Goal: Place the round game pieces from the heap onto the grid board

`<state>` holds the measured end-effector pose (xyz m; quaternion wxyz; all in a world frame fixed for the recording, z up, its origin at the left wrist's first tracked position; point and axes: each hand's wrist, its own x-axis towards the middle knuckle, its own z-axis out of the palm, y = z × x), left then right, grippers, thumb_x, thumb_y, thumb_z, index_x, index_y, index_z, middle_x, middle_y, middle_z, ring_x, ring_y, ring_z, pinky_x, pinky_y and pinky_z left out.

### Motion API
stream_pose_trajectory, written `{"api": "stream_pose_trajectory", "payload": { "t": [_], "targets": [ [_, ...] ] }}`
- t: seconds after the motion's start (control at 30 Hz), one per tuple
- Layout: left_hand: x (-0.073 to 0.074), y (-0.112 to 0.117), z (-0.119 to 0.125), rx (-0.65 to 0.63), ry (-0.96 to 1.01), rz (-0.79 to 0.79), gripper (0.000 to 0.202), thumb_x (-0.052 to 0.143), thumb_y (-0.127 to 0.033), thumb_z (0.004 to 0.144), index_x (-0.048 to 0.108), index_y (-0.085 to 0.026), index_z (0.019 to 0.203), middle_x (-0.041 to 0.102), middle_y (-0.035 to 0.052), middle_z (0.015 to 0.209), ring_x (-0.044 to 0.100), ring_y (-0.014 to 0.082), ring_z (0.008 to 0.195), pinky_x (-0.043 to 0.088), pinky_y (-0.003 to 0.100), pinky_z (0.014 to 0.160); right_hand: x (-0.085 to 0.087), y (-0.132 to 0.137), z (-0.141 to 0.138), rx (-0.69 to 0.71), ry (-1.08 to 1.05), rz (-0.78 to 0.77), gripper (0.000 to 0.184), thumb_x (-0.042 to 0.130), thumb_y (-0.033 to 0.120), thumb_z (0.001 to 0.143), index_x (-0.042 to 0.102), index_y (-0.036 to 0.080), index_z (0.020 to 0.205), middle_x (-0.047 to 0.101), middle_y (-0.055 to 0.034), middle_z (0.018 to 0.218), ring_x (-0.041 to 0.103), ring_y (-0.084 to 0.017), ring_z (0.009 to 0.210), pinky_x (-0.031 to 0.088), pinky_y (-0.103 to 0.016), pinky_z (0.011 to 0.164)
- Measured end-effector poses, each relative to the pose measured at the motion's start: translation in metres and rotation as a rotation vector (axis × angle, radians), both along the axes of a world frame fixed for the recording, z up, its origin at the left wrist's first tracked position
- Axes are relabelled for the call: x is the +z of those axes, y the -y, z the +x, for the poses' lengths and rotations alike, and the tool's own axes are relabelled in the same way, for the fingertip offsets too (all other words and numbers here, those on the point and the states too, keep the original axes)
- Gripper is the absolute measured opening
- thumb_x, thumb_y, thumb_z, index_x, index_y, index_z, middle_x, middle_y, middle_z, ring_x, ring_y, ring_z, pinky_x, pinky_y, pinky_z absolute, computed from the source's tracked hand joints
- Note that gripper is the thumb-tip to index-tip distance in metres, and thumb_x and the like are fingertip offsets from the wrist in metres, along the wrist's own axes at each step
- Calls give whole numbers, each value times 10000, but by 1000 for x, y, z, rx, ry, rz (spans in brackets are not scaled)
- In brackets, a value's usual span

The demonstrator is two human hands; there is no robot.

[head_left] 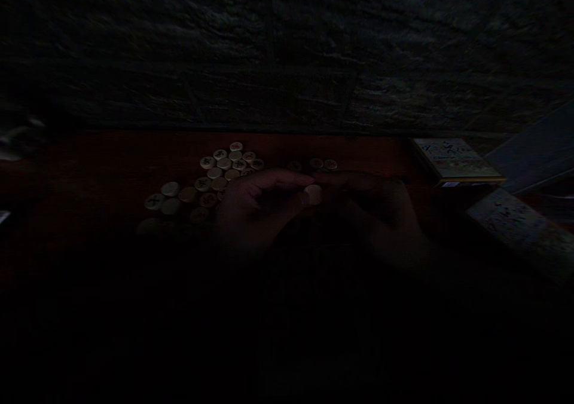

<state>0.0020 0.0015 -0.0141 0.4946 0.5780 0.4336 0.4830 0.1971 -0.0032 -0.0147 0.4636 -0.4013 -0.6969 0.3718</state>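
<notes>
The picture is very dark. My left hand (251,204) pinches a round, pale xiangqi piece (313,195) between thumb and forefinger. From the other side, my right hand (381,204) reaches the same piece, its fingers closed against the edge; its lower fingers fade into shadow. Left of my hands lies a loose cluster of wooden xiangqi pieces (219,183), some with dark or red characters facing up and others blank. A couple of pieces (330,164) lie just beyond my fingertips. Part of the cluster is hidden behind my left hand.
The reddish table (103,171) runs up to a dark stone-like wall (269,51). At the right stands a box with writing on its top (457,158), and a second patterned, flat item (520,225) lies nearer. An unclear pale object (20,135) sits at the far left.
</notes>
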Motion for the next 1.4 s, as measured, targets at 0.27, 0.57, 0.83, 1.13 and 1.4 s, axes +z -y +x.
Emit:
{"api": "stream_pose_trajectory", "payload": {
  "t": [0.27, 0.57, 0.83, 1.13, 1.4],
  "targets": [
    [0, 0, -1, 10, 56, -44, 82, 825, -257, 853, 831, -243, 933, 852, 18, 977, 807, 201, 900, 653, 296, 820, -2, 1, 0, 20, 59, 118, 222, 738, 204, 951, 761, 257, 1165, 823, -7, 1013, 786, -185, 935, 635, -314, 844],
    [5, -1, -2, -59, 69, -98, 194, 874, -285, 820, 844, -234, 1005, 848, 52, 1075, 809, 244, 996, 660, 346, 901, -4, -1, 2, -14, 112, 175, 236, 772, 209, 925, 788, 287, 1147, 825, -5, 1071, 784, -209, 974, 630, -341, 868],
    [8, 0, -1, -55, 24, -83, 171, 842, -286, 852, 848, -226, 1012, 846, 43, 1076, 794, 232, 1013, 634, 320, 919, -1, -1, 3, 28, 144, 208, 351, 753, 106, 893, 777, 276, 1198, 810, 1, 1041, 771, -196, 986, 613, -325, 878],
    [7, 0, 0, -54, 61, -67, 105, 747, -232, 925, 842, -211, 965, 844, 24, 983, 787, 192, 944, 631, 270, 837, -1, -2, 3, 11, 169, 278, 333, 817, 136, 875, 775, 270, 1177, 797, 1, 1056, 753, -186, 963, 610, -325, 865],
    [4, -1, -1, -69, 81, -61, 121, 753, -237, 924, 836, -210, 1008, 849, 33, 993, 804, 194, 907, 654, 266, 774, -3, -2, 4, -21, 241, 357, 305, 802, 147, 896, 764, 256, 1178, 772, -16, 1050, 736, -185, 963, 601, -324, 832]
  ]
}}
